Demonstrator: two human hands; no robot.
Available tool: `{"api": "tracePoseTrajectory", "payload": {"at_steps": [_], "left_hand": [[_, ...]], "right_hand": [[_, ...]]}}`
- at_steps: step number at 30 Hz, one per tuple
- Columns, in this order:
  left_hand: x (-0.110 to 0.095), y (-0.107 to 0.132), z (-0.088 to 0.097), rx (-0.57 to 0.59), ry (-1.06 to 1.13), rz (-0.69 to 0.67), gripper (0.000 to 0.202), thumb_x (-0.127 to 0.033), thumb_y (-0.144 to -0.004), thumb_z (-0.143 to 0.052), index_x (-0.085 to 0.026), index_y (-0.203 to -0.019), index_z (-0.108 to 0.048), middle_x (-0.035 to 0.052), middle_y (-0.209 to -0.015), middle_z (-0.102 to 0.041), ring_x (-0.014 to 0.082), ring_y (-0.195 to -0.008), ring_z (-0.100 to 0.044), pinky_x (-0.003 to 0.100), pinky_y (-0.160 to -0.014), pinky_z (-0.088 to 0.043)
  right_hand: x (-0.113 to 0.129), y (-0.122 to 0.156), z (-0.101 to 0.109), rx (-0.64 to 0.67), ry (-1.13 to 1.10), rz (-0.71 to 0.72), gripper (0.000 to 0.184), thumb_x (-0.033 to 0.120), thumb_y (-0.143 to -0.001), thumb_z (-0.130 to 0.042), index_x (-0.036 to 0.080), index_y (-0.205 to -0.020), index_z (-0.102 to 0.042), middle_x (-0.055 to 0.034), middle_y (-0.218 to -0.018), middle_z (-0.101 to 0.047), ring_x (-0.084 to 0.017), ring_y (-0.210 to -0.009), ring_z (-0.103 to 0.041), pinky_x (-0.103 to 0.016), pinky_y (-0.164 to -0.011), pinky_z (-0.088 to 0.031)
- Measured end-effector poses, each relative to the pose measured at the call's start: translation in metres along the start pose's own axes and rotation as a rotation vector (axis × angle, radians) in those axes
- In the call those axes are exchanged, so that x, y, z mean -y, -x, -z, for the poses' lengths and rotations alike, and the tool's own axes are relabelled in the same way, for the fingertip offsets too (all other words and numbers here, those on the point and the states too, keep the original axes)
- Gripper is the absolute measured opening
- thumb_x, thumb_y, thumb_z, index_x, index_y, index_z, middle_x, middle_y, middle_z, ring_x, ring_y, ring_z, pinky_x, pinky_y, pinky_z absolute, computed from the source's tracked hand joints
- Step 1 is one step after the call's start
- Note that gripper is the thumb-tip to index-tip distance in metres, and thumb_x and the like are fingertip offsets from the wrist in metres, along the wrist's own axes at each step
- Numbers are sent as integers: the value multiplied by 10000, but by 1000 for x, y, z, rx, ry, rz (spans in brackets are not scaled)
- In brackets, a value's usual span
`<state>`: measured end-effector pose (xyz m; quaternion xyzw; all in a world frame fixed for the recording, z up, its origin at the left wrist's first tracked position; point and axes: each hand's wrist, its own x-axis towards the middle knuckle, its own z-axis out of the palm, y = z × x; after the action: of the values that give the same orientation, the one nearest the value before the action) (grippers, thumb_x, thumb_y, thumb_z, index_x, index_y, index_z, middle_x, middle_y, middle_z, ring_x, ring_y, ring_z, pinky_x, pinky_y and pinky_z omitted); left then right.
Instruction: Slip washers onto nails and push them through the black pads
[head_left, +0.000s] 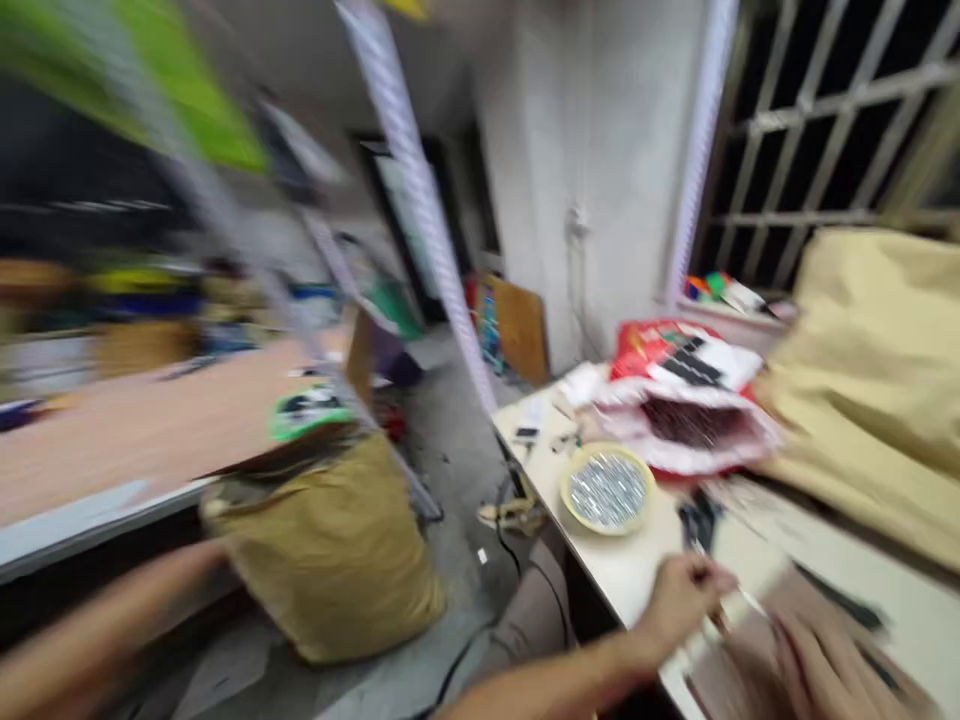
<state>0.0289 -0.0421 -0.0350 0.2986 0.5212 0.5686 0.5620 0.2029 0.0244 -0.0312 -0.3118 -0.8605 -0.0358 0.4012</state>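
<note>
My left hand (679, 600) is closed in a pinch at the near edge of the right-hand table, with a thin white strip (754, 603) at its fingertips. Blur hides what the strip belongs to. My right hand (832, 665) lies beside it, fingers stretched out over a brown sheet-like piece (750, 645). A white edge or frame (682, 680) shows just below my left hand. Dark-handled scissors or a similar tool (699, 518) lie beyond it. A pale yellow bowl (607, 490) of small silvery metal pieces stands to its left.
Another person's blurred arm (120, 620) reaches to a full brown sack (330, 550) at the left. A red and white bag (690, 425) of dark small pieces lies open behind the bowl. Tan fabric or sacking (877, 370) covers the right. A purple-white post (420, 200) rises between the tables.
</note>
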Motion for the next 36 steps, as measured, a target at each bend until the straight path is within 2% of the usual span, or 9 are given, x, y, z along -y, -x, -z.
{"api": "tracePoseTrajectory", "payload": {"at_steps": [3,7,11,16,22,26,28,31,36], "left_hand": [[16,22,-22,-67,-110,-81,426,-574,-711,-638,-167,-796,-728,44,-748,-629,137,-626,-582,308,-648,-492],[21,23,-16,-96,-354,-272,367,-488,-836,-528,-201,-951,-725,69,-932,-633,166,-795,-625,302,-720,-529],[38,7,-17,133,-842,-556,369,-353,-918,-423,-194,-1155,-655,116,-1200,-638,266,-1224,-520,447,-1038,-415],[59,-17,-34,452,-1198,-700,461,-352,-959,-321,-137,-1313,-523,132,-1438,-477,306,-1433,-228,540,-1119,-301],[71,-27,-35,509,-1220,-733,502,-331,-980,-225,-116,-1374,-449,145,-1471,-428,262,-1435,-223,527,-1153,-262],[71,-26,-33,503,-1192,-735,501,-343,-980,-230,-129,-1373,-454,139,-1464,-441,258,-1435,-226,539,-1157,-251],[70,-25,-33,506,-1187,-731,502,-346,-980,-229,-129,-1376,-450,136,-1463,-443,260,-1435,-226,545,-1155,-253],[68,-24,-33,515,-1200,-724,507,-343,-981,-224,-118,-1377,-446,148,-1463,-439,264,-1435,-227,552,-1155,-245],[65,-24,-33,544,-1211,-710,532,-343,-980,-212,-67,-1369,-447,177,-1466,-424,280,-1439,-206,544,-1162,-227]], "right_hand": [[15,34,39,109,171,-9,301,320,-957,-420,253,-985,-712,-86,-914,-683,-202,-836,-654,-297,-669,-522],[6,45,58,209,266,-149,288,257,-984,-402,210,-921,-679,-59,-890,-651,-153,-791,-600,-246,-656,-467],[-25,64,67,298,331,-225,268,233,-976,-426,195,-872,-670,-57,-882,-627,-154,-765,-555,-256,-643,-442],[-46,81,67,357,352,-235,243,181,-963,-442,165,-854,-658,-70,-863,-615,-164,-781,-523,-256,-592,-431],[-11,99,71,490,77,215,260,109,-967,-395,194,-921,-636,-12,-808,-614,-122,-722,-517,-232,-532,-429],[-17,93,74,449,252,-128,356,92,-979,-300,170,-867,-628,-31,-752,-585,-132,-677,-489,-230,-457,-392],[-14,98,75,463,215,-86,360,103,-982,-301,156,-825,-621,-22,-699,-556,-127,-648,-475,-224,-458,-396],[5,115,77,517,74,160,297,133,-983,-367,176,-839,-623,-10,-718,-561,-123,-695,-504,-230,-535,-428],[19,115,89,383,108,-82,291,205,-982,-402,169,-838,-652,-43,-714,-585,-153,-722,-525,-250,-579,-443]]}}
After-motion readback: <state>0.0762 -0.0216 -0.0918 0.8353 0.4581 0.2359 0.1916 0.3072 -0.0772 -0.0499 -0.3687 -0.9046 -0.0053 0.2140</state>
